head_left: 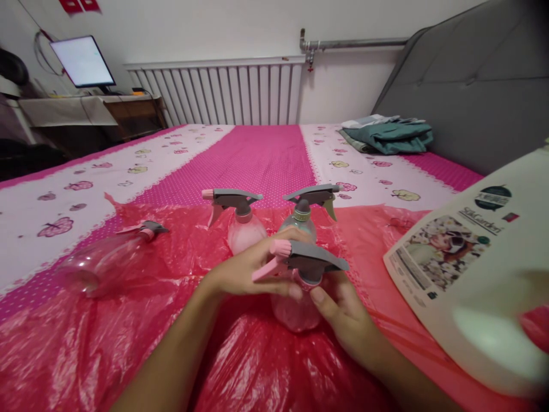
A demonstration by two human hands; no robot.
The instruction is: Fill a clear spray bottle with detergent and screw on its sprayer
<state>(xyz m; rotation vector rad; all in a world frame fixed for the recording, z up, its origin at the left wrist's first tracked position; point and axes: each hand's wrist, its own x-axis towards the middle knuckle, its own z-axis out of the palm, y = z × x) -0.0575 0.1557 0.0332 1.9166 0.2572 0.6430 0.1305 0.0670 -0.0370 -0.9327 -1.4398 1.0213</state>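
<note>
The clear pink-tinted spray bottle with a ribbed round body (pixel 295 316) is upright between both hands, and I use it as my landmark. From my seat, the left hand (pixel 246 268) grasps it around the neck from one side, thumb along the shoulder; the right hand (pixel 345 300) grips its other side, thumb pressed just under the collar, fingers partly hidden behind. Its matte grey plastic spray head (pixel 315 257) has a fluted pink nozzle (pixel 281 247) and a slanting pink trigger (pixel 271 268). I cannot tell whether its base touches the thin, glossy, crinkled red plastic sheet (pixel 240 360) beneath.

Just beyond the landmark, to its left, is a rounded milky-pink spray bottle (pixel 246 229), its lower part cut off from me by the left hand. Directly behind the landmark is a clear green-tinted spray bottle with a light green trigger (pixel 300 218), largely screened by fingers and the grey head. Well to the landmark's left, a transparent pink spray bottle (pixel 96 266) lies on its side.

To the landmark's right, a large smooth white plastic jug with a printed paper label (pixel 493 309) looms close and blocks my view there. Beyond the landmark are a pink polka-dotted fabric bed cover (pixel 266 151), folded dark green cloth (pixel 392 136) and a white ribbed metal radiator (pixel 218 94).
</note>
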